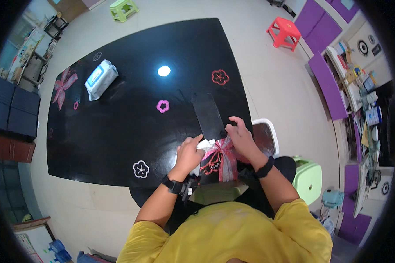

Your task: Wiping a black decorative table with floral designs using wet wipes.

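On the black table [131,127], a flat dark rectangular slab [207,115], which looks like a phone or tablet, lies in front of me. My left hand [189,154] is closed on a crumpled white wipe [205,144] by the slab's near edge, one finger stretched toward the slab. My right hand [242,136] hovers at the slab's near right corner with its fingers apart and nothing visible in them. Between my wrists, a pink-and-red ribbon-like flower pattern [224,158] shows on the tabletop.
A soft pack of wipes [102,79] sits at the far left of the table. A red stool [284,33] and a green stool [124,9] stand on the floor beyond, another green stool [308,180] at my right. Purple cabinets and a cluttered shelf line the right side.
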A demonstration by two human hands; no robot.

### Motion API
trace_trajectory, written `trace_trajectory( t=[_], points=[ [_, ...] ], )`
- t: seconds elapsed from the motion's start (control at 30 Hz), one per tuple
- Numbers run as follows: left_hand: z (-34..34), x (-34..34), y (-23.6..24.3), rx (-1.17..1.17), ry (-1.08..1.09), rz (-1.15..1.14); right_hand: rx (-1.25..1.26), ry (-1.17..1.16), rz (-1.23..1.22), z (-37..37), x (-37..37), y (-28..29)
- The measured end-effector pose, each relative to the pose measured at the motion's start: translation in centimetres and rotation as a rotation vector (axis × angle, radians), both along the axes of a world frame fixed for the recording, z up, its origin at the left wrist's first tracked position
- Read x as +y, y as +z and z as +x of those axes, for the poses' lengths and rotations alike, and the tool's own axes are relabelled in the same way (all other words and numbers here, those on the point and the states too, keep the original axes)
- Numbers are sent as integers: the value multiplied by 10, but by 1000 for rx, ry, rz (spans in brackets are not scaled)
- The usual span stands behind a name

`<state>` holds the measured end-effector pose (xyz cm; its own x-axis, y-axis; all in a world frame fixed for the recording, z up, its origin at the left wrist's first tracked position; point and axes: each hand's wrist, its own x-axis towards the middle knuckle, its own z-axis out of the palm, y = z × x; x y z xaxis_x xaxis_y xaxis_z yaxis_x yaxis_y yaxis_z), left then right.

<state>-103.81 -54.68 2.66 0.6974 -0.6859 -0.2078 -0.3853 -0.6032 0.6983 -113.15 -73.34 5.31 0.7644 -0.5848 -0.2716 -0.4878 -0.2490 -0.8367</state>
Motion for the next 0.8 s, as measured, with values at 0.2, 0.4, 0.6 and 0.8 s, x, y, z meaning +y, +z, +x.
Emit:
trace_trajectory(
  t=[0.2,0.4,0.6,0.8],
  points=[
    [-26,-9,-2,-108,53,1,-385,-83,75,-12,-1,-64],
    [-30,-13,-15,-101,90,-40,-542,-156,442,-8,8,-73],
    [-17,-18,-28,-13,122,-54,-438,-201,427,4,10,-54],
    [5,-28,-31,402,177,-170,-420,-190,379,0,9,-63]
  ],
)
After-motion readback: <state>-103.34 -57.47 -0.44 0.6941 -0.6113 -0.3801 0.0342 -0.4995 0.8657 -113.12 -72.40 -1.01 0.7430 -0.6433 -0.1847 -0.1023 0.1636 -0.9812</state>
